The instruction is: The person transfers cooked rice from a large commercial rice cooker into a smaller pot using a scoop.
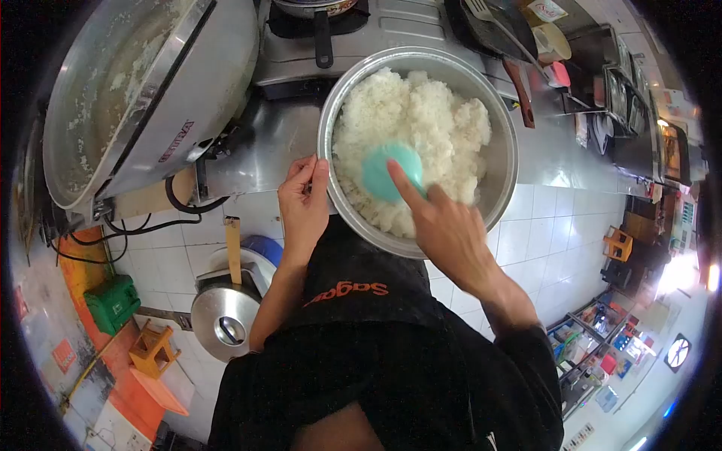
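A large round metal pot (505,169) full of cooked white rice (410,98) is in front of me at the counter's edge. My left hand (303,203) is closed on the pot's left rim, thumb over the edge. Over the rice, my right hand (455,233) grips a turquoise rice paddle (382,173), its index finger stretched along the blade. The paddle's round blade rests against the rice, and its handle is hidden under the hand.
A big rice cooker (177,128) stands open at the left, with rice stuck inside. Behind the pot is a stove (406,26) with a pan handle (323,41). At right lies a dark wok (481,34). A lidded metal pot (210,319) stands on the floor.
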{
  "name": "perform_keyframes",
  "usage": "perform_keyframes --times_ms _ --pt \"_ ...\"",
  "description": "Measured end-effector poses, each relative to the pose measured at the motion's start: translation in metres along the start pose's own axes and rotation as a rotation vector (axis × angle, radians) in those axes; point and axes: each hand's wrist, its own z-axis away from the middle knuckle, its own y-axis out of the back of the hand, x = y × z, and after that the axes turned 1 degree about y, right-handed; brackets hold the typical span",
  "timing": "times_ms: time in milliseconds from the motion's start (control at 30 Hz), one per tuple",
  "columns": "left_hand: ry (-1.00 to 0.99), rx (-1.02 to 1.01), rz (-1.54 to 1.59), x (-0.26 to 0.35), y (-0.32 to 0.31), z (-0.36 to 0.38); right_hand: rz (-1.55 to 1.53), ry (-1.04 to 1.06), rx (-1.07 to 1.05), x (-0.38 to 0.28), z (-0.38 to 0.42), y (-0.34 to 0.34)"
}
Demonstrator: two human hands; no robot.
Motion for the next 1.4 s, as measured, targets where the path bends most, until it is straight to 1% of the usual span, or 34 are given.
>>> perform_keyframes --times_ms 33,100,167,200,233,267,333,400,433,500,533,567,633,667,700,767,800,833,867,900,967,1033,1067,1100,1167,1200,1233,1267,1300,1367,1400 --pt "0.004 0.009 0.005 -0.002 0.0 0.0 0.005 0.008 -0.005 0.005 0.014 0.004" --pt "-0.015 0.004 0.03 -0.006 0.0 -0.002 -0.11 -0.108 -0.011 0.022 0.036 0.012" --pt "-0.006 0.005 0.025 -0.003 0.001 -0.001 -0.257 -0.251 0.048 0.037 0.047 0.027" --pt "-0.002 -0.007 0.015 -0.002 0.001 -0.002 -0.415 -0.326 0.118 0.045 0.052 0.03" --pt "-0.004 -0.01 0.02 -0.002 0.0 -0.003 -0.508 -0.337 0.225 0.051 0.057 0.032" --pt "-0.009 -0.01 0.028 -0.003 0.0 -0.003 -0.521 -0.245 0.319 0.065 0.062 0.027" --pt "-0.007 -0.019 0.036 -0.004 0.002 -0.002 -0.532 -0.163 0.408 0.085 0.071 0.012" --pt "-0.028 -0.036 -0.002 -0.002 0.003 -0.004 -1.389 -0.521 0.186 0.095 0.079 -0.002" --pt "-0.024 -0.052 0.01 -0.002 0.001 -0.005 -1.275 -0.555 0.232 0.098 0.079 -0.02" --pt "-0.014 -0.011 0.076 -0.002 -0.001 -0.003 -1.24 -0.736 0.285 0.1 0.087 -0.033" --pt "0.022 -0.022 0.059 -0.001 0.001 -0.003 -1.31 -0.708 0.306 0.1 0.091 -0.03" --pt "0.026 -0.024 0.058 -0.003 0.003 -0.004 -1.311 -0.712 0.304 0.099 0.091 -0.029" --pt "-0.002 -0.058 -0.016 -0.006 0.005 -0.005 -1.402 -0.751 0.404 0.091 0.092 -0.023" --pt "0.001 -0.075 -0.018 -0.008 0.005 -0.004 -1.38 -0.744 0.339 0.099 0.091 -0.029" --pt "-0.004 -0.06 0.017 -0.009 0.005 -0.004 -1.175 -0.757 0.318 0.101 0.087 -0.038" --pt "-0.021 -0.021 0.062 -0.006 0.003 -0.007 -1.209 -0.722 0.309 0.098 0.089 -0.032" --pt "0.008 -0.045 0.038 -0.001 0.004 -0.009 -1.206 -0.701 0.302 0.098 0.089 -0.031" --pt "0.054 -0.075 0.007 0.001 0.008 -0.005 -1.34 -0.657 0.382 0.098 0.095 -0.031" --pt "0.068 -0.064 0.002 0.001 0.01 -0.002 -1.474 -0.616 0.462 0.098 0.1 -0.032" --pt "0.079 -0.082 0.039 0.0 0.009 -0.004 -1.477 -0.612 0.45 0.102 0.098 -0.035" --pt "0.086 -0.095 0.078 0.0 0.01 -0.003 -1.227 -0.796 0.337 0.107 0.093 -0.039" --pt "0.059 -0.126 0.148 -0.008 0.012 -0.005 -1.239 -0.743 0.319 0.101 0.09 -0.029" --pt "0.061 -0.153 0.182 -0.012 0.016 -0.004 -1.314 -0.735 0.344 0.099 0.092 -0.028" --pt "0.052 -0.122 0.171 -0.013 0.02 -0.002 -1.397 -0.723 0.367 0.097 0.091 -0.027" --pt "0.233 -0.039 0.214 -0.012 0.028 -0.002 -1.439 -0.919 0.515 0.099 0.08 -0.04" --pt "0.203 0.013 0.202 -0.016 0.036 0.0 -1.451 -0.943 0.565 0.096 0.074 -0.037" --pt "0.248 0.202 0.327 -0.022 0.043 0.002 -1.463 -0.96 0.612 0.094 0.068 -0.033" --pt "0.285 0.388 0.463 -0.027 0.055 -0.002 -1.524 -0.775 0.577 0.098 0.065 -0.03" --pt "0.253 0.438 0.467 -0.03 0.07 -0.008 -1.572 -0.596 0.541 0.099 0.059 -0.025" --pt "0.237 0.883 0.672 -0.034 0.105 -0.018 -1.353 -0.495 0.645 0.088 0.031 -0.014" --pt "0.218 0.965 0.703 -0.033 0.129 -0.025 -1.321 -0.531 0.681 0.089 0.018 -0.007"
